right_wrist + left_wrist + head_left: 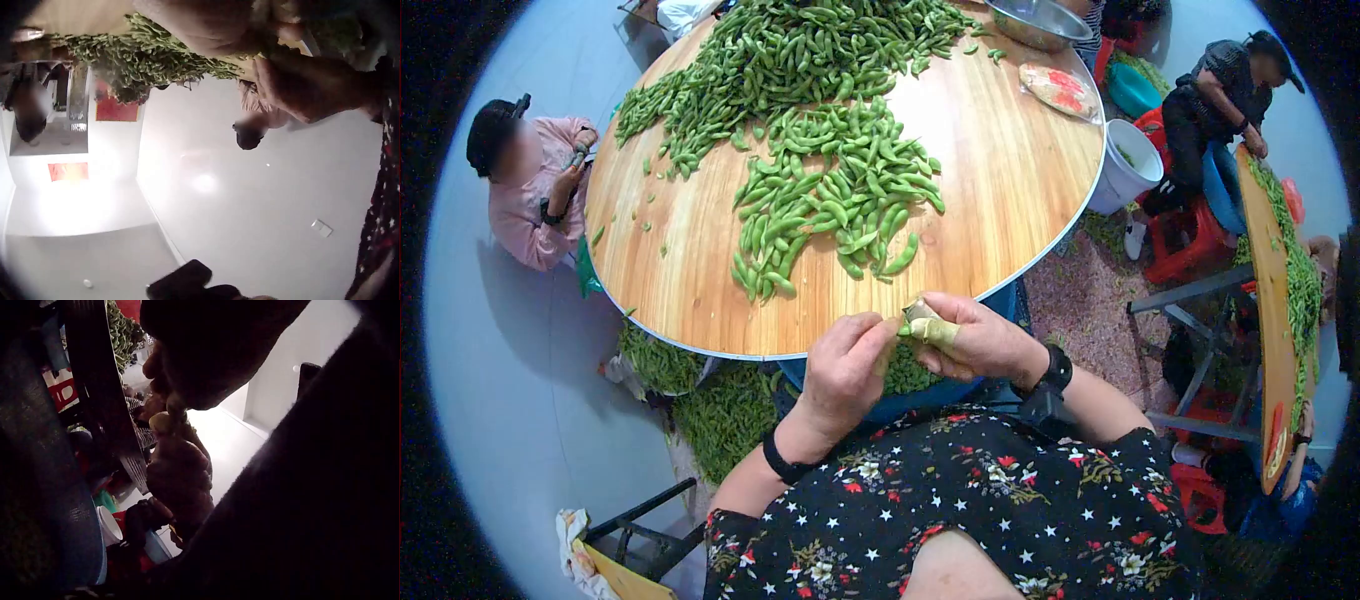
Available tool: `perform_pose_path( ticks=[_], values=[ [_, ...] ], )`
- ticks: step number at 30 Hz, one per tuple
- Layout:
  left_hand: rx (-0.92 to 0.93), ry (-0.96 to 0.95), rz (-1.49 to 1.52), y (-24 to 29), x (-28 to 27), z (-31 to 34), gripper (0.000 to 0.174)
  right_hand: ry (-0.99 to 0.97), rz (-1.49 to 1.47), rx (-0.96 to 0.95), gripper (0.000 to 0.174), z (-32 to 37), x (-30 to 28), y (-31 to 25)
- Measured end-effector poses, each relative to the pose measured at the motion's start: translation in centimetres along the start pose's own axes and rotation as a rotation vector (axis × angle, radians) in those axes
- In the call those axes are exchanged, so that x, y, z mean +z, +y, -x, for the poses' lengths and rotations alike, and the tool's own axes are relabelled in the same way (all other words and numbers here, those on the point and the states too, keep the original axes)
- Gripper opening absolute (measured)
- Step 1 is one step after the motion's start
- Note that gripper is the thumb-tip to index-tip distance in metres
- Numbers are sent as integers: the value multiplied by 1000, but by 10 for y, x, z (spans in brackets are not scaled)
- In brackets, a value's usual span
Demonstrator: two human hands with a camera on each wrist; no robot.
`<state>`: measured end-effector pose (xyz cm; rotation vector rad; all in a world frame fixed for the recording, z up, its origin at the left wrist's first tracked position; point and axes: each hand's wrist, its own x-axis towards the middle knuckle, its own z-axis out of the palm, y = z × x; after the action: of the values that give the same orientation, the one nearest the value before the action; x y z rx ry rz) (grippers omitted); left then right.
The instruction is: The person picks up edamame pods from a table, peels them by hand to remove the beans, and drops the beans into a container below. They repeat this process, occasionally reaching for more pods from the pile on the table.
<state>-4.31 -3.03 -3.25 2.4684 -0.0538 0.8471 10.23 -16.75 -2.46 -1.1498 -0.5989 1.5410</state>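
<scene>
In the head view my left hand (848,362) pinches a green soybean pod (904,329) between thumb and forefinger, just past the table's near edge. Facing it, my right hand (978,342) has its fingers curled around a small dark, metallic-looking tool (917,309), its kind mostly hidden by the fingers. A yellowish cover (937,332) wraps the right thumb, right at the pod. The two hands meet at the fingertips. Loose pods (830,200) lie on the round wooden table (990,230) ahead of them. The left wrist view is very dark.
A large heap of pods (800,50) covers the table's far side, near a metal bowl (1040,22). Below the near edge are a blue tub (900,408) and piled pods (725,410). A person in pink (540,190) sits left. A white bucket (1125,168) stands right.
</scene>
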Motion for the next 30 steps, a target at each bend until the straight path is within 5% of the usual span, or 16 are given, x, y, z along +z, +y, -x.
perform_pose_path(
  ticks=[2,9,11,17,27,30],
  values=[
    [-131,100,53,4,6,0,22,99,97,-152,17,-2,5,5],
    [-488,21,486,-7,13,8,23,187,257,-392,16,-8,10,15],
    [-383,39,423,-7,10,6,24,165,36,-189,13,-1,15,1],
    [-77,155,-67,-2,16,-2,35,266,-153,-256,12,-11,15,14],
    [74,134,-158,1,10,-8,38,307,-136,-224,8,-13,17,0],
    [60,128,-130,4,13,-7,24,309,-105,-211,8,-16,13,5]
  ],
)
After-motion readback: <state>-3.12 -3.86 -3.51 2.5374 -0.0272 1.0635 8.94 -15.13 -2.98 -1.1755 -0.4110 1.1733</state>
